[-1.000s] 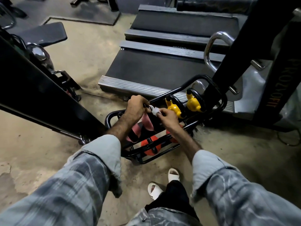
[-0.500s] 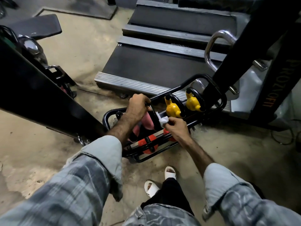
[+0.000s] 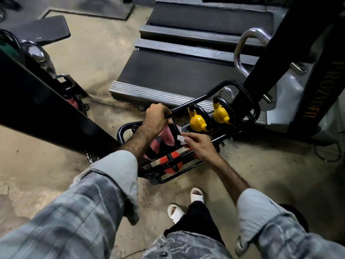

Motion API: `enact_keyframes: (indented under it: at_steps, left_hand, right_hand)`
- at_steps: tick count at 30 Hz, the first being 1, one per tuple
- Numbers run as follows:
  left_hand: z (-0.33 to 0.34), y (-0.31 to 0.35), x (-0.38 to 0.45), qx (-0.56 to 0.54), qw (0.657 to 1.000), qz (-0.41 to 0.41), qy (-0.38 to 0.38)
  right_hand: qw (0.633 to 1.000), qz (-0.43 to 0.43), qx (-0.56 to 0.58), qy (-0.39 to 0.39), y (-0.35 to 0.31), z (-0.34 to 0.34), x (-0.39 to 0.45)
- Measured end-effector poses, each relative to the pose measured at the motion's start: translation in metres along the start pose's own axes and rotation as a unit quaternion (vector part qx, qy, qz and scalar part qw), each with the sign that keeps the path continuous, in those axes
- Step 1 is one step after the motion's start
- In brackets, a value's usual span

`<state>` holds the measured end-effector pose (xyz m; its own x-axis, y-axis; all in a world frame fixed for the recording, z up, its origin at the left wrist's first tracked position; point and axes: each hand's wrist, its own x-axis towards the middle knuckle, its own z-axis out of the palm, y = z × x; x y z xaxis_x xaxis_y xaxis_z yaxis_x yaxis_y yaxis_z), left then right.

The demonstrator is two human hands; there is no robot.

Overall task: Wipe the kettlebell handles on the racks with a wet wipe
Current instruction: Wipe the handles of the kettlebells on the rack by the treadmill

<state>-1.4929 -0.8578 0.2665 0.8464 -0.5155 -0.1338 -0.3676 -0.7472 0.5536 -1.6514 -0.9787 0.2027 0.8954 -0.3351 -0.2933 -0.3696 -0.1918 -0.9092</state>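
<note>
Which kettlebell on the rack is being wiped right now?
The pink kettlebell: the left hand grips its black handle while the right hand presses the wet wipe against it. The yellow kettlebells go untouched.

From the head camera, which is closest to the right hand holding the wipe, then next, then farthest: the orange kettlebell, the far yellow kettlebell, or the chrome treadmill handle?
From the right hand, which pinches the wet wipe:
1. Orange kettlebell, just left of and below the hand, on the rack's lower tier.
2. Far yellow kettlebell, up and to the right on the upper tier.
3. Chrome treadmill handle, beyond the rack, farthest.

Two yellow kettlebells (image 3: 197, 121) (image 3: 221, 114), two pink (image 3: 169, 136) (image 3: 154, 145), one orange (image 3: 169, 163), one wet wipe (image 3: 181, 140).
</note>
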Motion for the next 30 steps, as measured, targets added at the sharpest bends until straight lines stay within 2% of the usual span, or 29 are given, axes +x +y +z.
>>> enact_keyframes:
  at_steps: [4,9,14,17,19,20,21,23,24,26,28,29,30]
  left_hand:
    - [-0.001,0.001,-0.001,0.001,1.000,-0.003,-0.001]
    - [-0.002,0.004,-0.001,0.004,1.000,-0.002,-0.001]
    - [-0.002,0.008,-0.003,0.022,1.000,0.007,-0.002]
    - [-0.001,0.006,-0.002,0.017,1.000,-0.002,-0.002]
    - [0.000,0.006,-0.001,0.018,1.000,0.003,0.001]
    - [0.000,0.006,-0.001,0.020,1.000,0.007,0.003]
    - [0.000,0.005,0.000,0.022,1.000,0.008,0.002]
    - [-0.001,0.005,0.000,0.013,1.000,-0.004,-0.007]
    - [-0.001,0.004,0.001,0.006,1.000,-0.009,-0.012]
    - [-0.001,0.002,0.003,-0.009,1.000,-0.014,-0.017]
    - [-0.002,0.002,0.004,-0.013,0.999,-0.016,-0.025]
    - [-0.002,0.003,0.005,-0.008,0.999,-0.016,-0.031]
    - [-0.003,0.002,0.006,-0.011,0.999,-0.019,-0.034]
  right_hand:
    - [0.999,0.000,0.038,0.035,-0.010,0.004,0.004]
    - [0.998,0.015,0.068,0.014,-0.004,0.009,-0.001]
    - [0.981,0.039,0.092,0.169,0.004,0.035,-0.025]
    - [0.972,-0.035,0.108,0.206,-0.005,0.042,-0.022]
    - [0.967,-0.157,0.036,0.198,-0.010,0.042,-0.012]
    - [0.959,-0.221,-0.039,0.176,-0.012,0.040,-0.006]
    - [0.939,-0.281,-0.136,0.148,-0.011,0.039,0.002]
    - [0.874,-0.359,-0.319,0.067,-0.005,0.036,0.012]
    - [0.835,-0.389,-0.389,0.020,-0.002,0.032,0.013]
    - [0.729,-0.441,-0.521,-0.055,-0.002,0.016,0.011]
    - [0.634,-0.464,-0.610,-0.099,-0.019,0.001,0.015]
    - [0.604,-0.467,-0.638,-0.098,-0.028,-0.005,0.019]
    - [0.593,-0.459,-0.654,-0.095,-0.041,-0.007,0.024]
